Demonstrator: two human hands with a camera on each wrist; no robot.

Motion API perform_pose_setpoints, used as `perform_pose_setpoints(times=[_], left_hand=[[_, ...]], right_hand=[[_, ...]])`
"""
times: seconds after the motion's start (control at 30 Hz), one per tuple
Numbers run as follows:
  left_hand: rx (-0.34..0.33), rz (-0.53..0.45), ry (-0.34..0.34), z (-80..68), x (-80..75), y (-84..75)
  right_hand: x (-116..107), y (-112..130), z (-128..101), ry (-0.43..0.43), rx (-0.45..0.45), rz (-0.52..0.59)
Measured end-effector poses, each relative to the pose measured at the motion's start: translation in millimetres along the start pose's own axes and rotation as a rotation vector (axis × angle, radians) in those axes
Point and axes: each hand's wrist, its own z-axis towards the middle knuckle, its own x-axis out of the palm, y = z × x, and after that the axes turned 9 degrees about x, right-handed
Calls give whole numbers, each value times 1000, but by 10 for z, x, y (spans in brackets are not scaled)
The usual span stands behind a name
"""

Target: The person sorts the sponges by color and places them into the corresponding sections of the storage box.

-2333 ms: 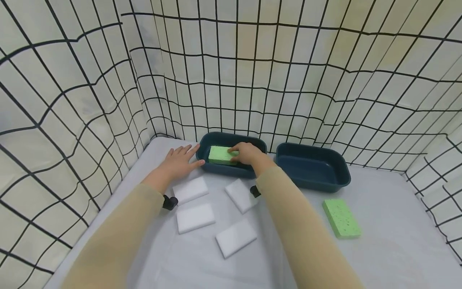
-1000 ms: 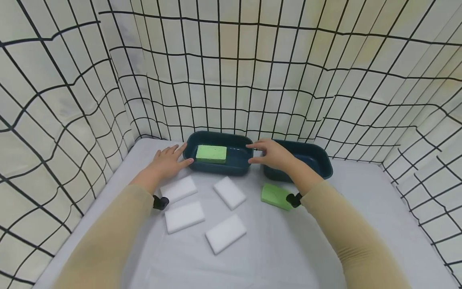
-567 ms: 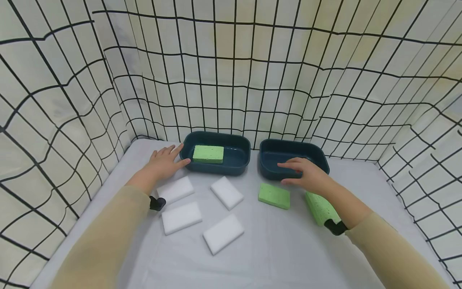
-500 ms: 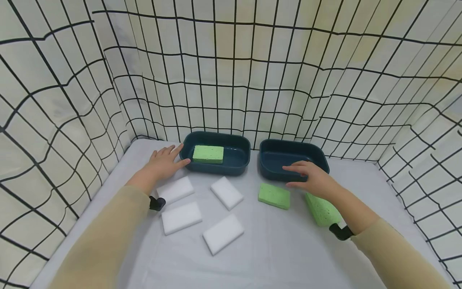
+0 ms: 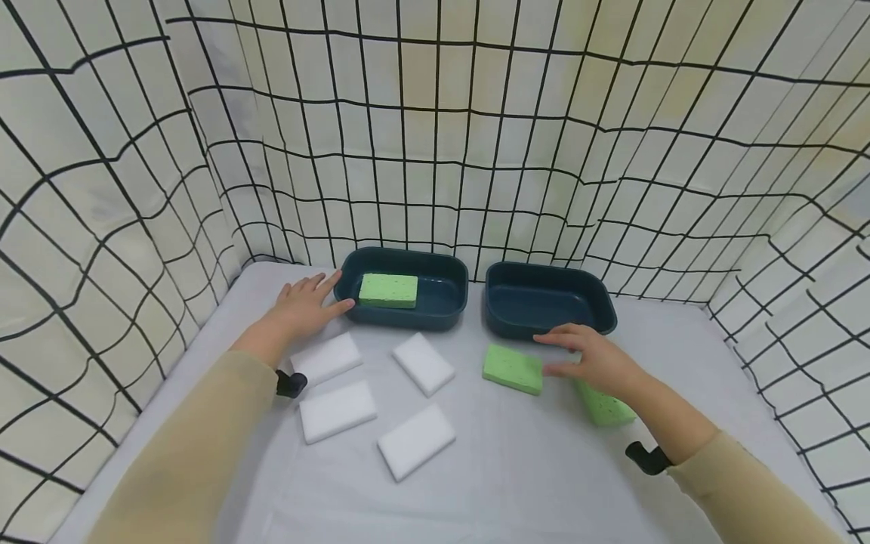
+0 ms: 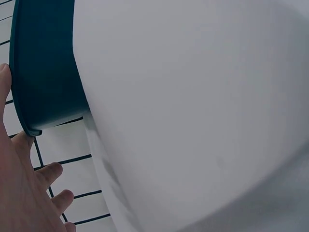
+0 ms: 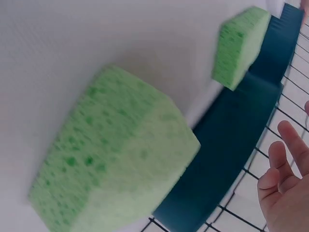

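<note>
My left hand (image 5: 304,306) lies flat and open on the white cloth, its fingers touching the left end of the left dark blue tray (image 5: 448,308), also seen at its wall (image 6: 43,72) beside the hand (image 6: 24,193). A green sponge (image 5: 388,290) lies in that tray. My right hand (image 5: 590,359) hovers open above a second green sponge (image 5: 603,408) and just right of a third green sponge (image 5: 513,369). The right wrist view shows the near sponge (image 7: 111,164), the other sponge (image 7: 239,46) and fingers (image 7: 285,159). The right tray (image 5: 605,317) holds nothing.
Several white sponges lie on the cloth, such as one (image 5: 326,359) near my left wrist and one (image 5: 416,440) toward the front. Black-gridded cloth walls (image 5: 476,136) close in the back and both sides.
My right hand has left the green sponge in the left tray, swung right past the right tray and come down over the loose green sponges. The left hand has stayed put.
</note>
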Motion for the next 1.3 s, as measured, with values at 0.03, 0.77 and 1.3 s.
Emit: perform_pose_setpoints(times=[0.03,0.77,1.3], left_hand=[[1,0,-2,3,5,0],[13,-12,-22,-2,-2,29],[5,-17,-14,-12,6,5]], right_hand=[[25,-2,8,16,4,-7],[400,-57,121,103,51,-126],[422,-69,97,34,10,-152]])
